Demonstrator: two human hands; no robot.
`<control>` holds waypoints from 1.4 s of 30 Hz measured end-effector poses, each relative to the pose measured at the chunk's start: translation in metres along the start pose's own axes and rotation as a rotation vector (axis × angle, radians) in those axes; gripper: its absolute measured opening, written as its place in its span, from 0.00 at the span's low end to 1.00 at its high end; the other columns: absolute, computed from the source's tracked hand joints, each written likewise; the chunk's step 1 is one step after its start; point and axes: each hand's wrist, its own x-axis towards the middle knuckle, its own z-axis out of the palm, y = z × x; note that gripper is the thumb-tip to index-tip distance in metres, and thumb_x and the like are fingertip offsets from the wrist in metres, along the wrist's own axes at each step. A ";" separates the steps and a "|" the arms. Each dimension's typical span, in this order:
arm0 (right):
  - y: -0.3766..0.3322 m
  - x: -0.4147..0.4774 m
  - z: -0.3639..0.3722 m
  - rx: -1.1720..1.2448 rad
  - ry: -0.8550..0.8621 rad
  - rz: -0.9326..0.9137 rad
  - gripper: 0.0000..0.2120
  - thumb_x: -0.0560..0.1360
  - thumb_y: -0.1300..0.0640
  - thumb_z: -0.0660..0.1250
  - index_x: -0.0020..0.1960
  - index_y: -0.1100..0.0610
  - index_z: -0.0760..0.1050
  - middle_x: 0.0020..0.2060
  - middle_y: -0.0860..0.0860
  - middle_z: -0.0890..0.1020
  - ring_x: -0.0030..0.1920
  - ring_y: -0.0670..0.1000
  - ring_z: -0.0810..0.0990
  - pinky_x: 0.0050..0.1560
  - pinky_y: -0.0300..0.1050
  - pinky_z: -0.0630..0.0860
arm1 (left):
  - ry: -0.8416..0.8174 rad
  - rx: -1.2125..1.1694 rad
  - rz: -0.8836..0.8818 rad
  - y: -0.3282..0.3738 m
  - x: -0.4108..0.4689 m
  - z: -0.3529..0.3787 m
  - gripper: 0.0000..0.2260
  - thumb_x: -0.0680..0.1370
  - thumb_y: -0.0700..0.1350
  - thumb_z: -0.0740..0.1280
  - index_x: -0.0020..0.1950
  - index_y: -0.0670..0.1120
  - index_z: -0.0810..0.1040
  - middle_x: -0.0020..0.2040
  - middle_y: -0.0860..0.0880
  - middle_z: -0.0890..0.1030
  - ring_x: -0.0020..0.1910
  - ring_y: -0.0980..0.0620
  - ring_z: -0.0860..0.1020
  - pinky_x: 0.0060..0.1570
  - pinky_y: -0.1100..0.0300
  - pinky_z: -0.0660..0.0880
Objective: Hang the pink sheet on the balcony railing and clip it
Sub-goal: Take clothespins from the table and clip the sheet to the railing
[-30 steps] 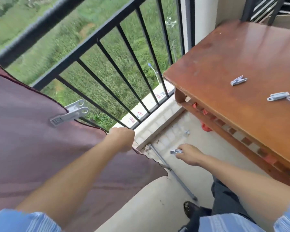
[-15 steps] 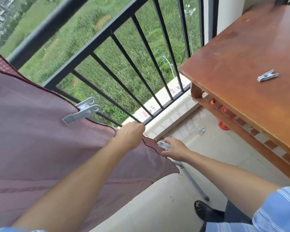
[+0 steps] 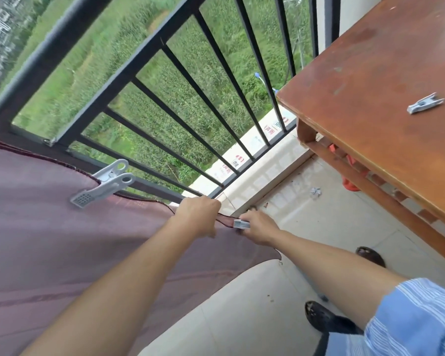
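The pink sheet (image 3: 57, 242) drapes over the black balcony railing (image 3: 129, 70) on the left and hangs down on the balcony side. A grey clip (image 3: 104, 182) pins its upper edge. My left hand (image 3: 199, 214) grips the sheet's dark-trimmed edge against a lower bar. My right hand (image 3: 258, 227) holds a second grey clip (image 3: 241, 224) right at that edge, just beside my left hand. Whether the clip's jaws bite the cloth is hidden.
A brown wooden table (image 3: 370, 104) stands at the right with a spare grey clip (image 3: 425, 103) on top. Orange items lie under the table. My dark shoes (image 3: 321, 316) stand on the tiled floor. Far below the railing is green field.
My right hand has carried the clip up and left to the sheet's edge, next to my left hand. My view has shifted left, so less of the table shows.
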 end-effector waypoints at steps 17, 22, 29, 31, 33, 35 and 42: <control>0.035 -0.029 -0.019 -0.137 -0.032 0.088 0.14 0.74 0.47 0.65 0.58 0.50 0.72 0.55 0.53 0.79 0.57 0.58 0.76 0.47 0.46 0.68 | 0.009 -0.087 0.093 0.007 0.024 0.014 0.16 0.73 0.35 0.60 0.58 0.48 0.71 0.51 0.46 0.77 0.51 0.43 0.77 0.39 0.54 0.68; 0.011 -0.011 -0.002 -0.006 0.018 0.076 0.07 0.67 0.50 0.72 0.41 0.46 0.74 0.40 0.47 0.77 0.48 0.54 0.77 0.42 0.45 0.69 | 0.022 -0.157 0.082 0.002 0.027 0.016 0.14 0.72 0.36 0.61 0.54 0.49 0.74 0.51 0.48 0.78 0.52 0.45 0.77 0.39 0.56 0.67; 0.013 0.011 0.030 0.292 0.016 0.109 0.07 0.65 0.44 0.72 0.33 0.43 0.75 0.32 0.46 0.77 0.40 0.51 0.78 0.43 0.51 0.75 | -0.010 -0.204 0.008 -0.001 0.034 0.024 0.16 0.72 0.41 0.66 0.59 0.50 0.75 0.56 0.48 0.78 0.55 0.45 0.77 0.44 0.56 0.70; 0.016 0.006 0.022 0.297 0.076 0.135 0.12 0.69 0.49 0.72 0.30 0.45 0.72 0.31 0.46 0.76 0.39 0.52 0.77 0.40 0.49 0.72 | -0.044 -0.188 -0.008 0.002 0.036 0.024 0.18 0.72 0.43 0.68 0.61 0.49 0.75 0.57 0.47 0.77 0.55 0.45 0.77 0.46 0.55 0.72; 0.019 0.002 0.015 0.284 0.110 0.148 0.14 0.70 0.50 0.72 0.30 0.47 0.70 0.29 0.46 0.74 0.38 0.52 0.75 0.38 0.47 0.69 | -0.076 -0.197 -0.016 0.006 0.038 0.023 0.17 0.71 0.44 0.70 0.59 0.46 0.75 0.55 0.46 0.77 0.54 0.44 0.77 0.47 0.54 0.74; 0.018 0.003 0.010 0.278 0.132 0.147 0.11 0.70 0.50 0.72 0.33 0.50 0.72 0.30 0.45 0.73 0.38 0.51 0.74 0.38 0.46 0.67 | -0.087 -0.220 -0.024 0.009 0.041 0.024 0.15 0.71 0.44 0.70 0.56 0.45 0.76 0.53 0.46 0.78 0.52 0.44 0.77 0.48 0.53 0.76; 0.027 0.007 0.001 0.265 0.034 0.213 0.13 0.70 0.45 0.70 0.50 0.50 0.72 0.43 0.49 0.77 0.47 0.54 0.76 0.39 0.45 0.68 | -0.111 -0.229 -0.016 0.009 0.049 0.030 0.04 0.72 0.35 0.60 0.45 0.42 0.71 0.52 0.41 0.78 0.50 0.41 0.77 0.42 0.52 0.73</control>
